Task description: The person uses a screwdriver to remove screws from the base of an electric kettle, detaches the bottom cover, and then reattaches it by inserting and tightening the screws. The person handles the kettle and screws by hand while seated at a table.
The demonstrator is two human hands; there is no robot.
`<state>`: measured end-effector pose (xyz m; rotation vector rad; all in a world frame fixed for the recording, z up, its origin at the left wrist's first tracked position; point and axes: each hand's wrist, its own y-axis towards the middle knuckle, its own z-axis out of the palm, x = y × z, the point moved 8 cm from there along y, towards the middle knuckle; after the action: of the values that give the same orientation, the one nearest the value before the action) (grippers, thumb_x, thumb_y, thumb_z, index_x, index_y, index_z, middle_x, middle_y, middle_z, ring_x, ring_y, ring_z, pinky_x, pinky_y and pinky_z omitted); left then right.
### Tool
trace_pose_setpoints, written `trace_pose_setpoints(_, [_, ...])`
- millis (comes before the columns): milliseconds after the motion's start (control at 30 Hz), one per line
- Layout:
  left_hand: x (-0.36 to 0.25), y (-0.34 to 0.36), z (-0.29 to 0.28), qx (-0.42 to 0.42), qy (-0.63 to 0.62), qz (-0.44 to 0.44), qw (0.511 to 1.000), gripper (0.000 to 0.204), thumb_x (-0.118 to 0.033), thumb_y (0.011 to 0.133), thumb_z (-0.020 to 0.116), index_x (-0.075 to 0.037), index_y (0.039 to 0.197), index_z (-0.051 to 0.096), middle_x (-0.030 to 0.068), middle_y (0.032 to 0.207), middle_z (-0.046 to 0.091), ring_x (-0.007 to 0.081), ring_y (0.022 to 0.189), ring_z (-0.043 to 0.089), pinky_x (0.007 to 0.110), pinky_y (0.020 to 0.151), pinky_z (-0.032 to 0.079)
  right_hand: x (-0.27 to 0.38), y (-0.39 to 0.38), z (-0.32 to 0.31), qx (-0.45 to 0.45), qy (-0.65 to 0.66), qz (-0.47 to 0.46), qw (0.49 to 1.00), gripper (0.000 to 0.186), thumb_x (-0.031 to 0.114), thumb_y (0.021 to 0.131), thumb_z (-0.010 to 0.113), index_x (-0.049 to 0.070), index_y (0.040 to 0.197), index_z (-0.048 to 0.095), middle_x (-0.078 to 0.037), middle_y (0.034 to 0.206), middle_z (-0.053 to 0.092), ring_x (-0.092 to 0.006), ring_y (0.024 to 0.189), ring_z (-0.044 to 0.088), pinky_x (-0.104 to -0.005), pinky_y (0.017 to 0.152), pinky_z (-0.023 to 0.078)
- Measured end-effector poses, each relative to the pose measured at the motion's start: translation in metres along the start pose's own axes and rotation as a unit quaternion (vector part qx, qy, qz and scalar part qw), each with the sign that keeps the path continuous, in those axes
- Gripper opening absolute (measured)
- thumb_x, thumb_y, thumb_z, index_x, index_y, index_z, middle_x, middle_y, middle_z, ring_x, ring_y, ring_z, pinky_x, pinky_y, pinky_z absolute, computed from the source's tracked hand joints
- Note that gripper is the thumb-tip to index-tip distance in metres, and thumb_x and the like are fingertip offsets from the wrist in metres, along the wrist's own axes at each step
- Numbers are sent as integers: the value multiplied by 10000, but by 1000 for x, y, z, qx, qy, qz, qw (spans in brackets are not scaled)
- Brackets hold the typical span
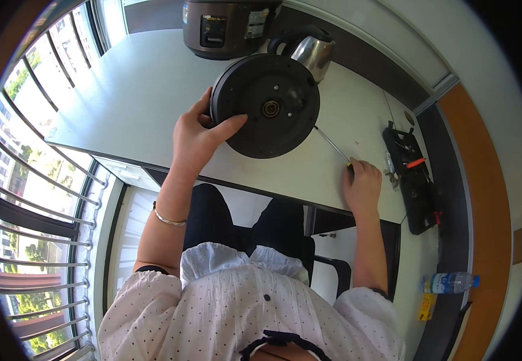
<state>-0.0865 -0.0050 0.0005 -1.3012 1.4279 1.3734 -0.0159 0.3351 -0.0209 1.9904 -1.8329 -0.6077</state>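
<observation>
Black disc [265,106], round: one, held over the table [135,90] at twelve o'clock, face toward the wearer. Left hand [199,133]: grasping the rim at eight o'clock, thumb across the face. Screwdriver [333,145]: one, grasped by its handle in the right hand [363,183], four o'clock from the disc. Handling, as judged: brace the disc, seat the tip squarely in an apparent screw [276,88], press before turning.

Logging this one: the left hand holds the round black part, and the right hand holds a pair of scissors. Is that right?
Not scissors: the head view shows the right hand holding a screwdriver. The left hand does hold the round black part.
</observation>
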Motion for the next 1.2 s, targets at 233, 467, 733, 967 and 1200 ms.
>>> trace_pose_setpoints(233, [-1,-3,1,-19,19,18,999,838,-307,639,780,69,1316,460,42,647,594,93,608,570,228,609,456,-15,-4,7,68,-24,24,997,421,67,739,636,56,1158,595,-127,952,582,-296,895,589,-387,751,491])
trace_pose_setpoints(467, [5,-8,-6,-42,42,13,998,849,-295,638,783,69,1327,446,51,673,611,100,630,584,229,631,464,-6,-20,-31,-28,92,76,992,396,20,832,595,46,1226,559,-121,969,563,-270,837,617,-355,676,517])
trace_pose_setpoints(733, [10,-10,0,-44,38,42,997,874,-297,626,782,66,1340,431,51,674,614,101,625,586,223,627,465,49,-46,-82,-39,234,2,971,385,-16,823,608,24,1204,571,-127,911,582,-275,710,622,-321,641,513])
trace_pose_setpoints(967, [8,-13,1,-55,46,65,995,871,-301,624,777,70,1335,436,46,665,614,100,603,583,216,622,466,72,-40,-84,-41,243,-42,968,399,-22,803,622,26,1196,575,-107,899,580,-244,678,611,-321,602,510])
trace_pose_setpoints(1200, [9,-12,2,-55,49,76,994,883,-318,616,782,68,1332,440,56,676,630,104,609,595,217,632,472,77,-37,-81,-47,237,-47,969,399,-22,800,627,29,1192,578,-101,886,577,-237,647,600,-326,577,504])
